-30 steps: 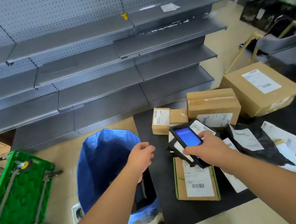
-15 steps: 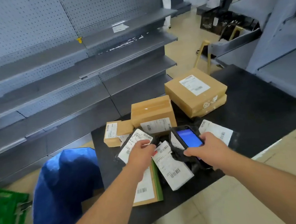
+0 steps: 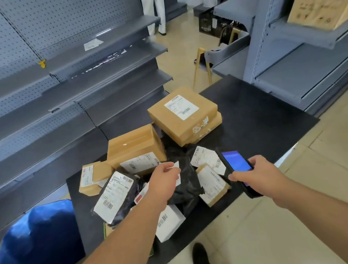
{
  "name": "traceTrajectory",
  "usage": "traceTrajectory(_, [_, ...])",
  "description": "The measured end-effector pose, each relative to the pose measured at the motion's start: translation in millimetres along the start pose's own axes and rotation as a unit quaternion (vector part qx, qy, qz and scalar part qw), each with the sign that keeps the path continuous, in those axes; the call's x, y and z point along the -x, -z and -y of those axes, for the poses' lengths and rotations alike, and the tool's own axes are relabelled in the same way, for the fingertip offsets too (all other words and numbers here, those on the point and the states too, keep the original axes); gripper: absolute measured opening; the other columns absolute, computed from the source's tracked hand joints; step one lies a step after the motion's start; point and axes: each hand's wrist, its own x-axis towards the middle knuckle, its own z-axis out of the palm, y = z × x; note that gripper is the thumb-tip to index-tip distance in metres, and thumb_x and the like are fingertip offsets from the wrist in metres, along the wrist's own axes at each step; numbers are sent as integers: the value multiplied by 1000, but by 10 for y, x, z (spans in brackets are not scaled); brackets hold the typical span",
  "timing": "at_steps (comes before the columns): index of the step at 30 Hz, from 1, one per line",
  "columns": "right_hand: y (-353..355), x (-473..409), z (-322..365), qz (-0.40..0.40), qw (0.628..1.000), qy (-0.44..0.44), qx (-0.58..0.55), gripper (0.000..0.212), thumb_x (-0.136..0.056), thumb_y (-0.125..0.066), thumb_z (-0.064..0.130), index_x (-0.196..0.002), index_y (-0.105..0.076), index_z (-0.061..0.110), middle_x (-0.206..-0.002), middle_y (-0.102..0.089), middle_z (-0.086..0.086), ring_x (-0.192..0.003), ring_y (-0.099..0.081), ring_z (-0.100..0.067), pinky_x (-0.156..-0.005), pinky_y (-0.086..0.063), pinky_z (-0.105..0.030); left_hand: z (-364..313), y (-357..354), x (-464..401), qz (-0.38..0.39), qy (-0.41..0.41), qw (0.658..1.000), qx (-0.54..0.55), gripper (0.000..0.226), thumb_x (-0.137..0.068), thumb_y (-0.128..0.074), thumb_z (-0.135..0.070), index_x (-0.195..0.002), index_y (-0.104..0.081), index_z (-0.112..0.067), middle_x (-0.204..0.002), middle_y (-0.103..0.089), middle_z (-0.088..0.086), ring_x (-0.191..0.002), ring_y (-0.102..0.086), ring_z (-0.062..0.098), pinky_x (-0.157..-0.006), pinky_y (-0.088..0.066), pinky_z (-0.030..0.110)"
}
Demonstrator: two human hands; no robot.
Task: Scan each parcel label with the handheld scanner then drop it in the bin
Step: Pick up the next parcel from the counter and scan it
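Parcels heaped on a black table [image 3: 263, 109], one hand on a black mailer, the other holding the scanner.

The left hand [image 3: 164, 181] pinches the top edge of a black poly mailer [image 3: 186, 184] at its white label in the middle of the heap; the right hand [image 3: 257, 175] grips the handheld scanner [image 3: 235, 162], its screen lit blue and facing up, just right of the pile. Four brown cartons can be counted: a large flat box [image 3: 183, 114] with a barcode label on top, a taped box [image 3: 135, 148], a small box [image 3: 93, 178], and a small labelled one [image 3: 213, 183] beside the scanner. At least two more black mailers carry white barcode labels. The print on every label is too small to read. The blue bin [image 3: 33, 243] stands on the floor at the table's left end.
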Motion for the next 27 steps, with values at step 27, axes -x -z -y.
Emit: traceTrajectory(27, [935,-1980,1061,74,989,30,121,61,-80,-87,40,-122,-45,24,-104,-64,-8,-84,-67,-19,-60,-51,-26,-790,-813,-1624,-96,83,992,14,16,-99,-63,-31,-114,-63,-26,-114,-67,-1,-107,-63,19,-91,-55,42])
